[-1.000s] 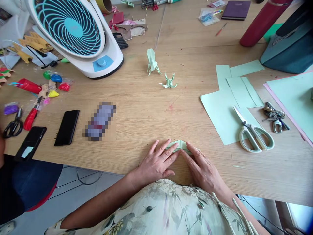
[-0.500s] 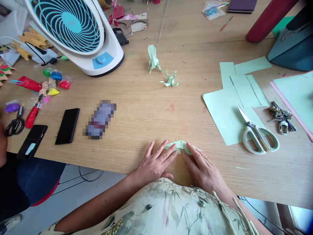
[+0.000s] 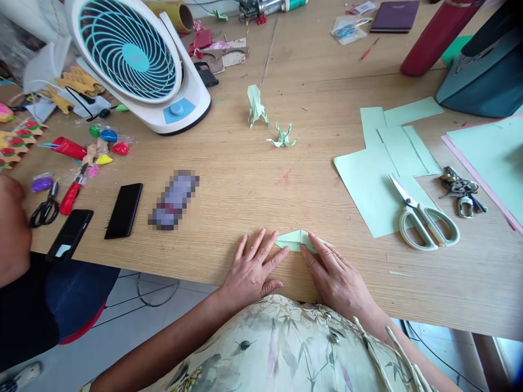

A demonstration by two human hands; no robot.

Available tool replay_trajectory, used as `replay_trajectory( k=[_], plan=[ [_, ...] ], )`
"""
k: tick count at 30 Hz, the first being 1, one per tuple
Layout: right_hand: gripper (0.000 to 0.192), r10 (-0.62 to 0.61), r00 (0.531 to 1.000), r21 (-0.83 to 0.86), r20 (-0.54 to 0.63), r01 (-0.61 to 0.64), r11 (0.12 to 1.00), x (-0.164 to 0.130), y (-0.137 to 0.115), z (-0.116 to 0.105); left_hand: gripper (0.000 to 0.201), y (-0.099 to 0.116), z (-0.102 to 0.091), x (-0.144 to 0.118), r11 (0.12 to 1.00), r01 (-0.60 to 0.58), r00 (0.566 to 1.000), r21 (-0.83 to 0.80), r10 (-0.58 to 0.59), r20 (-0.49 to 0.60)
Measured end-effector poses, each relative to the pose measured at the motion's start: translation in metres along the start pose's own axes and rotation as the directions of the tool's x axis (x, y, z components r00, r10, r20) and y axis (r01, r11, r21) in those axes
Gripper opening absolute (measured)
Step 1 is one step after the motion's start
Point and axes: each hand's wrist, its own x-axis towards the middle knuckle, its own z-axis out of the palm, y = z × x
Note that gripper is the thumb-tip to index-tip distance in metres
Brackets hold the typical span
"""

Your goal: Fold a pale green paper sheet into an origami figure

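Observation:
A folded strip of pale green paper (image 3: 293, 238), pointed at its left end and creased across the middle, lies flat near the table's front edge. My left hand (image 3: 252, 268) rests palm down with fingers spread, the index fingertip at the paper's lower left edge. Over the paper's right half lies my right hand (image 3: 335, 275), its thumb and stretched fingers pressing from above and hiding part of it. Beyond them stand two green origami figures: a taller one (image 3: 256, 105) and a small one with upturned points (image 3: 281, 136).
White-handled scissors (image 3: 425, 220) lie on green paper sheets (image 3: 362, 188) at the right, beside keys (image 3: 460, 188). To the left are black phones (image 3: 123, 211), a blurred-out item (image 3: 174, 200) and a white fan (image 3: 183, 98). Another person's arm (image 3: 14, 231) shows at far left.
My left hand has slid left and spread, uncovering more of the folded paper's left end. My right hand stays on the paper. The whole view has shifted slightly.

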Motion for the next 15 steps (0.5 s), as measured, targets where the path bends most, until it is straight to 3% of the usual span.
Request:
replay_trajectory(
  k=[4,9,15],
  plan=[
    [0.046,-0.047,0.999,-0.053,0.021,0.048,0.997,0.003,0.000,-0.003,0.081,0.003,-0.003,0.004,0.998,-0.021,1.000,0.053,0.021,0.000],
    [0.045,-0.015,1.000,-0.020,0.024,0.015,1.000,0.004,-0.002,-0.002,0.088,0.015,0.004,0.017,0.968,-0.201,0.979,0.151,0.203,0.006],
    [0.048,-0.026,0.999,0.095,0.019,0.024,0.995,0.001,0.002,-0.009,0.099,0.023,0.015,0.022,0.959,-0.194,0.980,0.205,0.199,-0.003]
  ],
)
